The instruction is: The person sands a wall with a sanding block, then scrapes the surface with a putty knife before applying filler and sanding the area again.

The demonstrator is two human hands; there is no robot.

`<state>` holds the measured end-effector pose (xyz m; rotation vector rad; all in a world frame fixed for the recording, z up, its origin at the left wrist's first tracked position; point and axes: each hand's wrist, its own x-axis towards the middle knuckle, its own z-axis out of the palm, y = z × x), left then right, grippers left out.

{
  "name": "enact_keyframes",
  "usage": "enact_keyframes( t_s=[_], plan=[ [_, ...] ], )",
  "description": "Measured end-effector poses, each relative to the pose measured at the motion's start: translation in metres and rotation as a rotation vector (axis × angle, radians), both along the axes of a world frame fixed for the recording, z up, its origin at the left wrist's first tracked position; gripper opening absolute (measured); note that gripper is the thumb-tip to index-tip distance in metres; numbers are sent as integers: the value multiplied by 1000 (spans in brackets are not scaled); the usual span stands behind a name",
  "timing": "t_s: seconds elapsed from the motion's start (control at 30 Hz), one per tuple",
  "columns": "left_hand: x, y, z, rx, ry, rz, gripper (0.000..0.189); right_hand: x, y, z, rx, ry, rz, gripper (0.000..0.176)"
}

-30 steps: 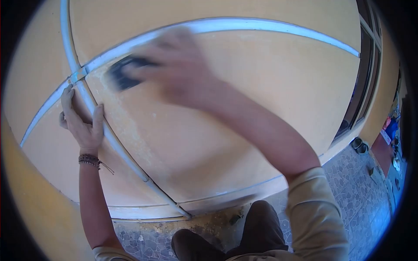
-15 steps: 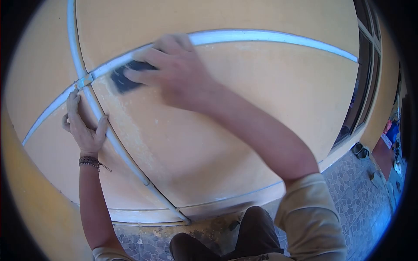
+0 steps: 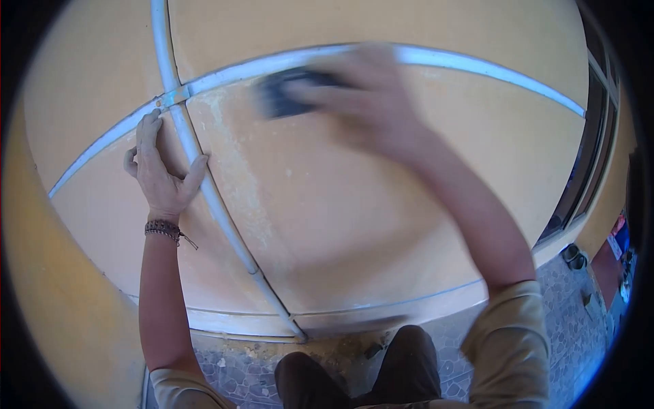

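My right hand (image 3: 371, 102), smeared by motion, holds a black sheet of sandpaper (image 3: 289, 92) against or close to the tan wall (image 3: 327, 218), just under the white horizontal band (image 3: 463, 61). Its fingers are bent over the sheet. My left hand (image 3: 163, 167) is open and braced on the wall left of the vertical pipe (image 3: 218, 204). Its fingertips reach up near the pipe's bracket (image 3: 176, 97), and the thumb touches or nearly touches the pipe. Whitish worn paint (image 3: 235, 163) marks the wall right of the pipe.
A dark-framed window (image 3: 589, 150) stands at the right. Below it, a pair of dark shoes (image 3: 574, 256) rests on the stone-patterned floor (image 3: 558, 320). A yellow wall edge (image 3: 68, 286) curves along the left. My bent knees (image 3: 409, 361) are close to the wall base.
My right hand has swept rightward along the wall beneath the band with the sandpaper. My left hand keeps its place by the pipe while the view has shifted.
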<state>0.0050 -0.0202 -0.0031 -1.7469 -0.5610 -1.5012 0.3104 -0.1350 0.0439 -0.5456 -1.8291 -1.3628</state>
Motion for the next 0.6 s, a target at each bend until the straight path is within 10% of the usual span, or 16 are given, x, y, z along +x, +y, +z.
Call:
enact_keyframes(
  t_s=[0.17, 0.33, 0.6],
  plan=[
    [21, 0, -3, -13, -168, -50, 77, 100, -59, -22, 177, 189, -256, 43],
    [44, -9, 0, -133, -380, -79, 66, -48, 31, 12, 79, -33, 55, 52],
    [26, 7, -3, 18, -337, -31, 57, 96, -46, -1, 176, 118, -231, 46]
  ],
)
